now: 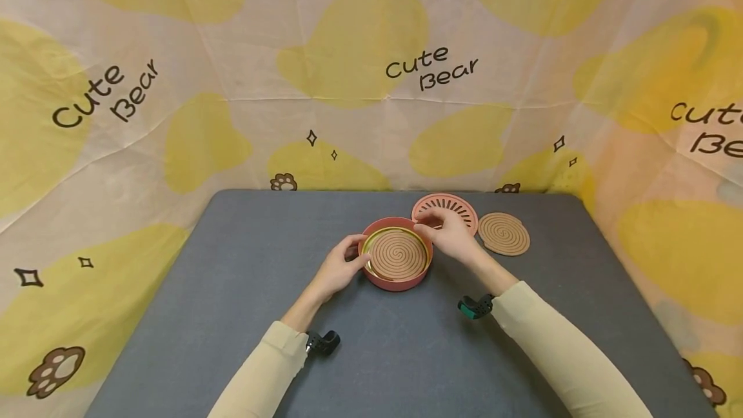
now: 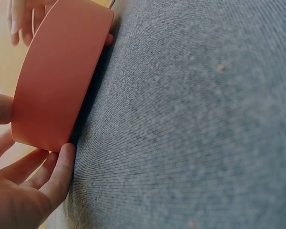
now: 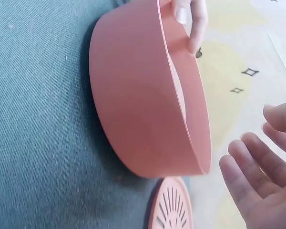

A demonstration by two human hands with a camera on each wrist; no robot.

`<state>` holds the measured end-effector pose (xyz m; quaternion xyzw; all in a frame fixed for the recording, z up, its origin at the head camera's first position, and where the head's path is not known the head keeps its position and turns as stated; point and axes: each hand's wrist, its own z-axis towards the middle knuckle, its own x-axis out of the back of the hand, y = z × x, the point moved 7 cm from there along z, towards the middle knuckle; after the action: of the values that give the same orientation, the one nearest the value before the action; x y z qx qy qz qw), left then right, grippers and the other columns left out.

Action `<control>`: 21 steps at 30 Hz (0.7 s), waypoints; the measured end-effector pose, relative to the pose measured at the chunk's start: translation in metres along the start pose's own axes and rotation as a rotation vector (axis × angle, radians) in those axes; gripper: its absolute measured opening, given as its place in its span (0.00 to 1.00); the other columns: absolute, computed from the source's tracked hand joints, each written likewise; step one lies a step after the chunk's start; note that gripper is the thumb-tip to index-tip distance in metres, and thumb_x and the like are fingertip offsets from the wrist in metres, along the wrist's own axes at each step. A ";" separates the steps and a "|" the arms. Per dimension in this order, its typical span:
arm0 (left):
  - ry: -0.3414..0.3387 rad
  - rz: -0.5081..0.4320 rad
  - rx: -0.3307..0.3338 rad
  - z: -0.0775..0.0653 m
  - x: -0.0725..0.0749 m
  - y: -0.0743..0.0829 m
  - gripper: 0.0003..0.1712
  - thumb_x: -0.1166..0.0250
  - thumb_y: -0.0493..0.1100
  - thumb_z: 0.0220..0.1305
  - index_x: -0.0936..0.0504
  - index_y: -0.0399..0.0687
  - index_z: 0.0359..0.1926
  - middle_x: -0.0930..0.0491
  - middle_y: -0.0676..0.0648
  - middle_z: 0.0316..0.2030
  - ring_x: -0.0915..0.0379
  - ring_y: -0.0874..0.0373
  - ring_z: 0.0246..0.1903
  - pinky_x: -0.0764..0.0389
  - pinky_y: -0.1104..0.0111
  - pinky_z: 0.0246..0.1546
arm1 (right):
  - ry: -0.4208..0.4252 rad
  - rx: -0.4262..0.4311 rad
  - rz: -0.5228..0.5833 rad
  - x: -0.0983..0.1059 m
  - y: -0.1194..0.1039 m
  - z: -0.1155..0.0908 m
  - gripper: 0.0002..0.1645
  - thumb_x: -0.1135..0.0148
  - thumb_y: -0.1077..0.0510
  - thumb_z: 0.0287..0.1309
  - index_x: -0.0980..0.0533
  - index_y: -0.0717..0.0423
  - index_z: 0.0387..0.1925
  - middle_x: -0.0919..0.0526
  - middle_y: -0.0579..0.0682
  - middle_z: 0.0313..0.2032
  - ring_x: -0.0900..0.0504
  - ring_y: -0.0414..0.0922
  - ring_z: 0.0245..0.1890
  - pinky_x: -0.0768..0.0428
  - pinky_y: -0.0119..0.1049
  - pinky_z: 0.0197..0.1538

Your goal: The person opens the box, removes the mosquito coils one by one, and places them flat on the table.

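A round coral-pink mosquito coil box [image 1: 396,286] sits on the table without its cover. Inside it lies a brown mosquito coil [image 1: 397,254], with a gold-coloured inner edge [image 1: 369,264] showing around it. My left hand [image 1: 339,269] grips the box's left wall, thumb at the rim and fingers against the outside [image 2: 62,167]. Over the box's right rear rim hovers my right hand [image 1: 453,234], fingers loosely bent; the right wrist view shows it apart from the box with nothing held. Partly behind that hand lies a slotted pink lid [image 1: 464,207].
A second brown coil [image 1: 504,234] lies flat just right of the lid. The grey table [image 1: 261,244] ends at the back against a printed cloth wall [image 1: 348,82]; similar cloth hangs on both sides. Each forearm wears a dark wrist strap [image 1: 477,306].
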<state>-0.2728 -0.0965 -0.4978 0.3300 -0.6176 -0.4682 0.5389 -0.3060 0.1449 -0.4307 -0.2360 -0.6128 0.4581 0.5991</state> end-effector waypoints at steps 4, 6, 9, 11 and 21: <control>0.010 0.016 0.014 0.001 0.000 -0.001 0.25 0.35 0.42 0.72 0.26 0.46 0.67 0.24 0.43 0.61 0.27 0.45 0.62 0.23 0.50 0.55 | -0.018 0.052 -0.014 -0.009 -0.006 0.005 0.16 0.34 0.57 0.68 0.18 0.63 0.52 0.14 0.52 0.43 0.16 0.49 0.45 0.20 0.45 0.48; 0.013 0.023 0.015 0.001 0.000 -0.002 0.25 0.35 0.43 0.72 0.25 0.46 0.67 0.24 0.43 0.61 0.27 0.45 0.62 0.23 0.51 0.55 | -0.028 0.056 -0.014 -0.013 -0.007 0.006 0.16 0.34 0.56 0.68 0.18 0.63 0.52 0.14 0.51 0.43 0.17 0.49 0.45 0.19 0.46 0.47; 0.012 0.016 0.010 0.001 0.000 -0.003 0.24 0.35 0.43 0.72 0.25 0.46 0.66 0.24 0.42 0.62 0.27 0.44 0.62 0.22 0.51 0.53 | -0.033 0.052 -0.021 -0.019 -0.008 0.008 0.16 0.34 0.56 0.69 0.18 0.61 0.53 0.14 0.50 0.43 0.16 0.48 0.45 0.19 0.47 0.48; 0.010 0.008 0.005 0.001 -0.001 -0.003 0.23 0.35 0.43 0.72 0.24 0.46 0.66 0.24 0.42 0.62 0.28 0.43 0.62 0.21 0.51 0.53 | -0.034 0.061 -0.026 -0.023 -0.009 0.009 0.16 0.34 0.56 0.69 0.18 0.61 0.52 0.14 0.50 0.43 0.16 0.49 0.45 0.20 0.49 0.50; 0.011 0.004 0.014 0.000 0.000 -0.001 0.24 0.35 0.43 0.72 0.25 0.47 0.66 0.25 0.43 0.63 0.29 0.43 0.63 0.22 0.50 0.53 | -0.120 0.053 -0.115 -0.043 -0.009 0.016 0.18 0.35 0.55 0.69 0.20 0.59 0.56 0.15 0.53 0.48 0.17 0.50 0.49 0.20 0.49 0.52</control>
<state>-0.2735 -0.0971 -0.4989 0.3353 -0.6184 -0.4610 0.5410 -0.3115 0.1002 -0.4427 -0.1568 -0.6478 0.4523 0.5927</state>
